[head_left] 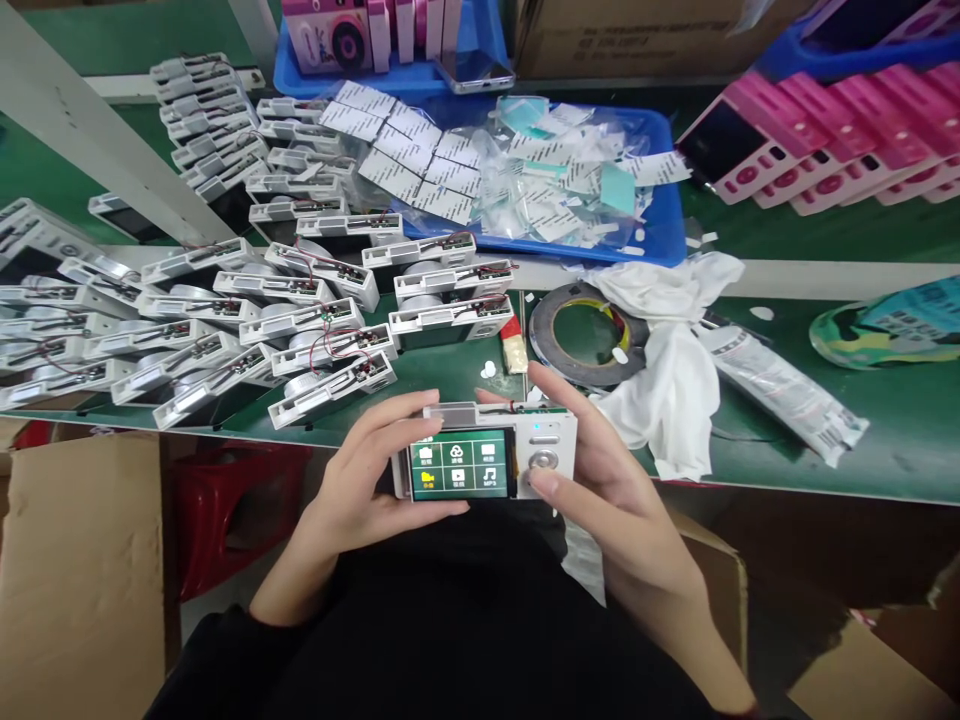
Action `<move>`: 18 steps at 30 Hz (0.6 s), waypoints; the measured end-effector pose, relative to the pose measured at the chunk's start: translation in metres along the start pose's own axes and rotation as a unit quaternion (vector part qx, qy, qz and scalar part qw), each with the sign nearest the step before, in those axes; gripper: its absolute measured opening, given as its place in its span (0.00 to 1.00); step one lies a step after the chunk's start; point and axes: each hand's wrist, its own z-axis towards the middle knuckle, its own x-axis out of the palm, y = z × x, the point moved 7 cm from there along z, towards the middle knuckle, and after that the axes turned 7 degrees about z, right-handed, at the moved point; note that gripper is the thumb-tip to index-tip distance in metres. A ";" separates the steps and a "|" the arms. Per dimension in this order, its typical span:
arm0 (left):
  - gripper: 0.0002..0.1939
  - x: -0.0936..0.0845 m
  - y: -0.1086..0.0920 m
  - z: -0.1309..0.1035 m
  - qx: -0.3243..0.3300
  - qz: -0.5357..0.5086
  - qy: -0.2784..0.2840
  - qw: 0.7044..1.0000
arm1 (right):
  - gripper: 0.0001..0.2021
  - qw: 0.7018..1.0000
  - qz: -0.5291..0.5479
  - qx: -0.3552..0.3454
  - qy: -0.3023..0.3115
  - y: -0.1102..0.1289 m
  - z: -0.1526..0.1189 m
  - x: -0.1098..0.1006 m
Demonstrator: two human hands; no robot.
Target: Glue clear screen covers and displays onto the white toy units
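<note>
A white camera (529, 440) is held upright in both hands at the table's near edge, its screen lit with a menu of six icons. The lower left icon is yellow. Around the camera's left end, my left hand (367, 480) has its fingers on top and thumb below. My right hand (615, 480) grips the right end, with its thumb on the round button pad. The camera's top is uncovered and shows red wires. Just behind it lies a small red and cream piece (514, 347).
Several white camera bodies (322, 345) stand in rows at left. Behind is a blue tray (664, 225) of stickers. A black tape roll (551, 345), white cloth (679, 390) and silver packet (787, 385) lie at right, pink cameras (757, 135) farther back. A red stool (217, 510) stands below.
</note>
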 end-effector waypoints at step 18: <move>0.33 0.003 -0.010 0.008 0.020 0.044 0.029 0.998 | 0.31 0.997 -0.027 -0.020 -0.065 0.003 0.003 0.001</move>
